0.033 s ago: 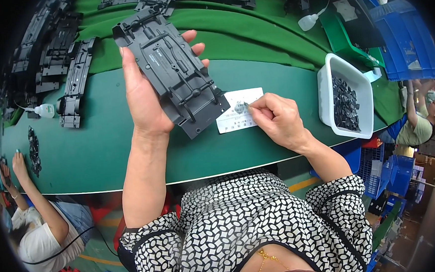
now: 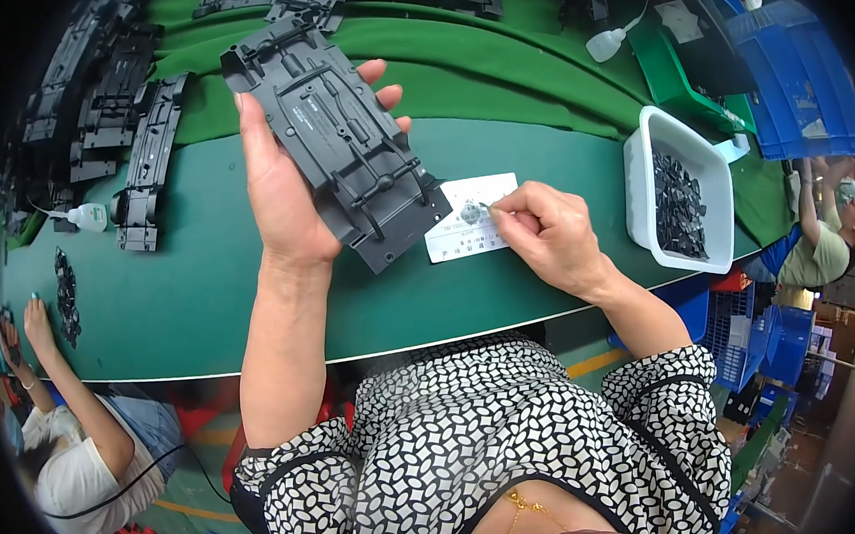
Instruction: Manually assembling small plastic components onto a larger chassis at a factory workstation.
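My left hand (image 2: 288, 202) is closed round a black plastic model-car chassis (image 2: 341, 135), its thumb along the left edge and fingertips showing past the right edge. The chassis is tilted, with moulded pipes and axles facing up. Under its lower right corner lies a white printed card (image 2: 465, 242) on the table, with a greyish smudge or blob on it. My right hand (image 2: 553, 232) pinches thumb and forefinger together over the card's right side. A tiny dark tip shows at the pinch, too small to name.
A white tub (image 2: 644, 210) of small black parts stands at the right. More black chassis (image 2: 152, 166) lie at the left and back. White squeeze bottles (image 2: 92, 217) stand on both sides. A co-worker's hand (image 2: 38, 325) rests at the left near a strip of black parts (image 2: 67, 299).
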Tool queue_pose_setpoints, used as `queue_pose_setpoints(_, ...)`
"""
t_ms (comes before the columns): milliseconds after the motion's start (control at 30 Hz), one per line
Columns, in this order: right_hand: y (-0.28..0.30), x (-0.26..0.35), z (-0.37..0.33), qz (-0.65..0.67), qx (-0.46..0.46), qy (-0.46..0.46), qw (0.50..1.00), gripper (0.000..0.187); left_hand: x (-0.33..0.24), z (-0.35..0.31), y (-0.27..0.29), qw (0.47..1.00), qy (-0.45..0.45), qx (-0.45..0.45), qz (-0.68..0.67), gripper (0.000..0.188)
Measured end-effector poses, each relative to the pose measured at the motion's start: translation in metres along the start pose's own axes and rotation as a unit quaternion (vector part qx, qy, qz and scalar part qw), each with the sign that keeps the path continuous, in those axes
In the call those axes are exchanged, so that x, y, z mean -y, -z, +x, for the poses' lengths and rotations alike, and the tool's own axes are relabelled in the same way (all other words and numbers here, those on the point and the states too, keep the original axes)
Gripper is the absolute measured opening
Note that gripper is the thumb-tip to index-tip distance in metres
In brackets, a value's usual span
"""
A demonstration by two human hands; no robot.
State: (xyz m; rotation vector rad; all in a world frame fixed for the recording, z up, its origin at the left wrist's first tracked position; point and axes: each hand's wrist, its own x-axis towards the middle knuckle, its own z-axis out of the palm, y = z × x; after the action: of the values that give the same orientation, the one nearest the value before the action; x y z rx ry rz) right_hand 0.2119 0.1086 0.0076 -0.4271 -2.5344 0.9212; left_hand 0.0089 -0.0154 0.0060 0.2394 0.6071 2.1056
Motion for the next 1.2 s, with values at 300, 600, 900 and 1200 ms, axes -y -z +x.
queue_pose_setpoints(300,0.005,0.006,0.0,0.01,0.011,-0.048,0.999,0.006,0.001,0.0,0.002,0.999,-0.002,0.027,-0.019,0.075)
queue_pose_setpoints(600,-0.001,-0.001,-0.004,0.006,0.013,-0.024,1.0,0.006,0.001,0.001,0.002,0.999,0.001,0.042,-0.032,0.075)
queue_pose_setpoints(900,0.001,0.001,-0.006,0.012,0.009,-0.044,0.999,0.006,0.0,0.001,0.002,1.0,0.0,0.013,-0.009,0.076)
queue_pose_setpoints(1200,0.014,0.003,-0.004,0.221,0.015,-0.24,0.945,0.01,0.0,0.0,-0.003,1.0,0.004,0.004,-0.006,0.075)
